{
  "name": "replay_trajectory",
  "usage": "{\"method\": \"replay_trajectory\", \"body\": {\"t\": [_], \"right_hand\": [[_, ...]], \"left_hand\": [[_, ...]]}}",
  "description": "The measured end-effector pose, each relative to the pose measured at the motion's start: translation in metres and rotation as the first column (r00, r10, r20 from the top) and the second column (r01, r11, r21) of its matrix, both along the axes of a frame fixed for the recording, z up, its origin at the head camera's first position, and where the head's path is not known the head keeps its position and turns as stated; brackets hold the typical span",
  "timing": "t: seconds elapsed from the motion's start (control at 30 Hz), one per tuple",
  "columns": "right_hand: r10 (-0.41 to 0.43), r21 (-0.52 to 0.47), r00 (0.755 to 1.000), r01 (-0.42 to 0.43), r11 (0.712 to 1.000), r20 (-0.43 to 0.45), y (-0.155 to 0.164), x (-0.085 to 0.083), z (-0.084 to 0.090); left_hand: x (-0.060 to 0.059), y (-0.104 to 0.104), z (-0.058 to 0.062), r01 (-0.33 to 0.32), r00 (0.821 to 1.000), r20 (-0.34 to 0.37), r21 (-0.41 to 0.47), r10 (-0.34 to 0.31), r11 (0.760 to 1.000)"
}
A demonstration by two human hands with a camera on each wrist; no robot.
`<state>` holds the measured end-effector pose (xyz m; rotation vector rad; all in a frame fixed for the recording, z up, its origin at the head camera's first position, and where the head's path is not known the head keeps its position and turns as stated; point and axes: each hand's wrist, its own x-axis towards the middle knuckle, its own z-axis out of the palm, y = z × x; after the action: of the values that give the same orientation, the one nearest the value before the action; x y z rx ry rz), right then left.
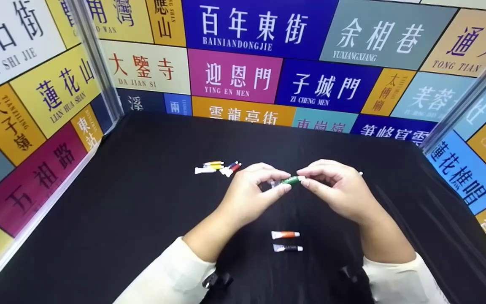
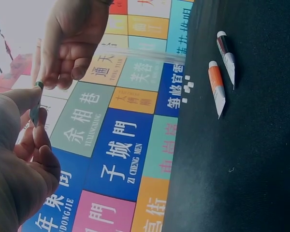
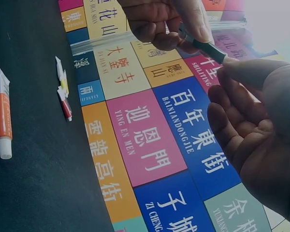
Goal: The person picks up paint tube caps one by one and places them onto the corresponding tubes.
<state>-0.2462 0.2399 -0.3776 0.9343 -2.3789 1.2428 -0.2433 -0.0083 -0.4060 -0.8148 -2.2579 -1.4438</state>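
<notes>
Both hands hold one small green paint tube [image 1: 289, 181] above the black table [image 1: 120, 219]. My left hand [image 1: 282, 185] pinches its crimped silver end and body. At the tube's white cap end, my right hand [image 1: 306, 178] pinches with thumb and fingertips. In the left wrist view the green tube [image 2: 35, 113] stands between the left hand [image 2: 31, 128] and the right hand [image 2: 58, 79]. The right wrist view has the green tube [image 3: 208, 48] running from the left hand [image 3: 183, 34] to the right hand [image 3: 227, 65].
An orange tube [image 1: 285, 234] and a black tube [image 1: 288, 248] lie near me, between my forearms. Several more small tubes [image 1: 217, 167] lie in a cluster at the far left. A tiny white bit [image 1: 360, 173] lies beyond the right hand. Colourful sign walls [image 1: 234, 76] enclose the table.
</notes>
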Motion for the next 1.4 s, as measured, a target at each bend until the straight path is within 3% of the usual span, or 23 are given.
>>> {"method": "replay_trajectory", "body": {"t": [0.23,0.5,0.9,1.07,1.2,1.33,1.4], "right_hand": [[-0.080,0.058,0.997,0.080,0.995,-0.018,0.000,0.001,-0.001],[-0.078,0.116,0.996,0.082,0.990,-0.032,0.000,0.001,0.000],[-0.119,0.190,0.987,0.097,0.977,0.110,0.006,-0.005,-0.001],[-0.115,0.165,0.976,0.085,0.983,0.183,0.017,-0.012,-0.002],[-0.230,0.080,0.940,0.217,0.973,0.252,0.030,-0.023,-0.002],[-0.312,-0.040,0.872,0.352,0.935,0.376,0.043,-0.034,-0.005],[-0.328,-0.112,0.833,0.415,0.903,0.446,0.051,-0.041,-0.009]], "left_hand": [[0.000,0.001,-0.001,0.011,1.000,0.008,-0.005,-0.011,1.000],[-0.001,0.002,-0.003,-0.003,1.000,0.017,-0.026,0.003,1.000],[-0.003,0.005,-0.010,-0.035,0.993,0.104,-0.125,0.049,0.992],[-0.004,0.010,-0.018,0.000,0.991,0.132,-0.187,0.026,0.982],[-0.008,0.011,-0.028,0.074,0.981,0.196,-0.289,-0.017,0.955],[-0.014,0.012,-0.041,0.111,0.970,0.243,-0.374,-0.018,0.921],[-0.016,0.013,-0.047,0.111,0.965,0.261,-0.407,-0.001,0.907]]}}
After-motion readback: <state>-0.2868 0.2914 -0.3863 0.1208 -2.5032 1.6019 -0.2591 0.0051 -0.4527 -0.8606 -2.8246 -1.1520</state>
